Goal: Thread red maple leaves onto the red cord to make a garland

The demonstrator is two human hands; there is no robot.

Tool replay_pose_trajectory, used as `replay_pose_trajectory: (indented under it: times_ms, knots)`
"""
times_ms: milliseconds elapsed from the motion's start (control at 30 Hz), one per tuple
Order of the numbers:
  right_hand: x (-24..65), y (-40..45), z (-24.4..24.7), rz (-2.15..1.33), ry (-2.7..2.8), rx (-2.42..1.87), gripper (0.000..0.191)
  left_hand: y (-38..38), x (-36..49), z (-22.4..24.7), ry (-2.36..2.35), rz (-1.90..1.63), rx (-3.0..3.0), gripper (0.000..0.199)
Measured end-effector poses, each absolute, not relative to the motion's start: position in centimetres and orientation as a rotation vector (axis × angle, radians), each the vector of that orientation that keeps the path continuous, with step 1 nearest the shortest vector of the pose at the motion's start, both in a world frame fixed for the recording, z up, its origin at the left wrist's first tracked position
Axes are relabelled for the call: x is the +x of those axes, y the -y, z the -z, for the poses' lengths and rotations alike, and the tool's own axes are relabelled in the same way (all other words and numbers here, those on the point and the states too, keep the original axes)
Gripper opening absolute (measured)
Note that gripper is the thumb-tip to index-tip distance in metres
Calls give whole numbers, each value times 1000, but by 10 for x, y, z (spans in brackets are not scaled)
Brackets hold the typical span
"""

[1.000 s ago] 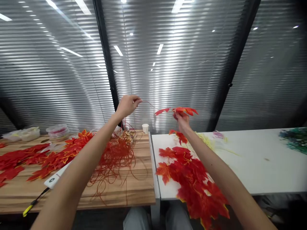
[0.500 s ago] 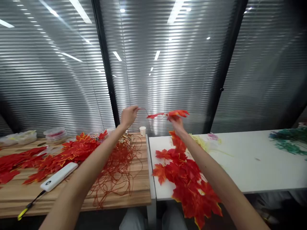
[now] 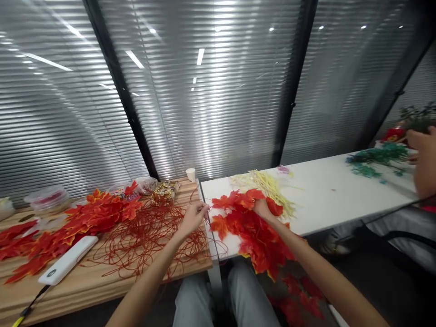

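Note:
Over the seam between the two tables, my left hand is closed in a pinch on a thin red string at the end of a garland. On the white table, my right hand grips the red-orange maple leaf garland, its fingers partly hidden by the leaves. The garland lies bunched on the table and hangs over its front edge, more leaves showing below. Left of my left hand, a tangle of red string spreads across the wooden table.
A pile of maple leaves, a white handheld device, clear tubs and a paper cup stand on the wood. Yellow stems and green sprigs lie on the white table. Another person's hand is at far right.
Both hands have come down from the raised position, bringing the string and leaf end to table level. The view has turned right, and another person's arm now shows there.

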State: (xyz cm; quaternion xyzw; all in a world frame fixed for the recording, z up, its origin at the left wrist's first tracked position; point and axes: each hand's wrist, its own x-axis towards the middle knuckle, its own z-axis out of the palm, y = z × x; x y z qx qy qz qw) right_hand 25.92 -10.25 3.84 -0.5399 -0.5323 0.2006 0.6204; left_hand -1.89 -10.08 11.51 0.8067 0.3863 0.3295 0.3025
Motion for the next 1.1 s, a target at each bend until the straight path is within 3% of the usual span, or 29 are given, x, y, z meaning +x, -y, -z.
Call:
replay_pose_trajectory:
  times_ms: [100, 267, 400, 567, 767, 1100]
  knots:
    - [285, 117, -51, -407, 1383, -1325, 16, 107, -11, -118, -967, -863, 2101, 36]
    - [291, 159, -95, -6, 1265, -1491, 27, 119, 5, -131, -917, -815, 2034, 34]
    - [237, 184, -122, -236, 1659, -1265, 27, 125, 18, -129, -844, -802, 1994, 35]
    - [182, 179, -119, -449, 1861, -1122, 23, 127, 20, -121, -836, -821, 1917, 35]
    - [176, 174, -113, -476, 1687, -1126, 27, 122, -3, -100, -973, -909, 2140, 24]
    - [202, 176, -145, -471, 1313, -1101, 26, 90, -55, -49, -1488, -427, 2778, 17]
